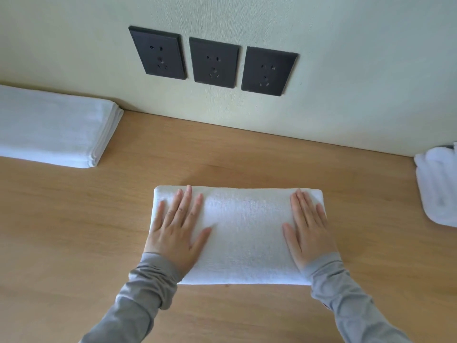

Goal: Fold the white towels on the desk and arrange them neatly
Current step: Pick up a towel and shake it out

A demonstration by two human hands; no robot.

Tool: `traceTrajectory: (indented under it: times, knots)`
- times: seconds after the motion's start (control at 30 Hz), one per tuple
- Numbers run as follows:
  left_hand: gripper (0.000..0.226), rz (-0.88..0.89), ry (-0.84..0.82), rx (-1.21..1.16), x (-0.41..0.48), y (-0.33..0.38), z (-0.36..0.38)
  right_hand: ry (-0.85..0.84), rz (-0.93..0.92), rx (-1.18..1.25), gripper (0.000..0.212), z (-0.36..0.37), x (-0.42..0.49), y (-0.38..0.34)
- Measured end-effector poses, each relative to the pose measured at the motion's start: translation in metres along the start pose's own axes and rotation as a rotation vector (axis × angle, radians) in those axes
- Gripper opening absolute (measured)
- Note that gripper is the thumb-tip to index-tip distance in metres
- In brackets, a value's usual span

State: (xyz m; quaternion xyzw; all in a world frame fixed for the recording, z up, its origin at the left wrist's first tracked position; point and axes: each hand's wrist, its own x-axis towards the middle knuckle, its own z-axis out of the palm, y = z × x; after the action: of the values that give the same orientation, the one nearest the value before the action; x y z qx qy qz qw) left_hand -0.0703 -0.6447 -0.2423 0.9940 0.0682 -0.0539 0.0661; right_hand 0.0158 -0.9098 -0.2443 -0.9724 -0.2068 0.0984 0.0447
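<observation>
My left hand (176, 231) and right hand (309, 231) press flat on the towel (244, 231) lying nine-to-three; stack (49, 127) at ten o'clock, nearer my left.

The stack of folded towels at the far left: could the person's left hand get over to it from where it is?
Probably yes. The left hand lies flat on the folded towel, holding nothing, and only bare desk shows between it and the stack. Arm length I can't judge.

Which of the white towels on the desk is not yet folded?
The crumpled towel at the desk's right edge; the left stack and the middle towel lie folded flat.
</observation>
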Motion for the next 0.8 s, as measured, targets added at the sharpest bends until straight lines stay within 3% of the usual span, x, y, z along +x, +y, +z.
traceTrajectory:
  times: [0.37, 0.43, 0.5, 0.57, 0.63, 0.67, 0.73, 0.8]
  knots:
    - [0.074, 0.008, -0.063, 0.020, 0.000, -0.002, 0.006, -0.017, 0.036, -0.001, 0.062, 0.007, 0.005, 0.005]
    - [0.073, -0.005, -0.055, -0.048, -0.005, -0.004, -0.003, -0.017, 0.077, 0.086, 0.063, -0.003, 0.000, 0.001]
    - [0.071, -0.086, 0.023, -0.235, -0.016, -0.005, -0.014, 0.096, 0.203, 0.283, 0.067, -0.014, -0.017, -0.004]
    - [0.078, -0.287, 0.239, -0.475, -0.037, -0.002, -0.021, 0.257, 0.427, 0.559, 0.065, -0.017, -0.046, -0.007]
    - [0.089, -0.656, 0.412, -0.779, -0.062, 0.006, -0.023, 0.346, 0.739, 0.836, 0.064, -0.012, -0.075, -0.011]
    - [0.093, -0.890, 0.424, -0.942, -0.074, 0.011, -0.022, 0.374, 0.904, 0.964, 0.064, -0.006, -0.087, -0.014]
    - [0.094, -1.289, 0.235, -1.248, -0.093, 0.022, -0.020, 0.388, 1.196, 1.283, 0.065, 0.003, -0.104, -0.024]
    - [0.086, -1.386, -0.018, -1.646, -0.099, 0.032, -0.016, 0.337, 1.329, 1.677, 0.070, 0.010, -0.111, -0.039]
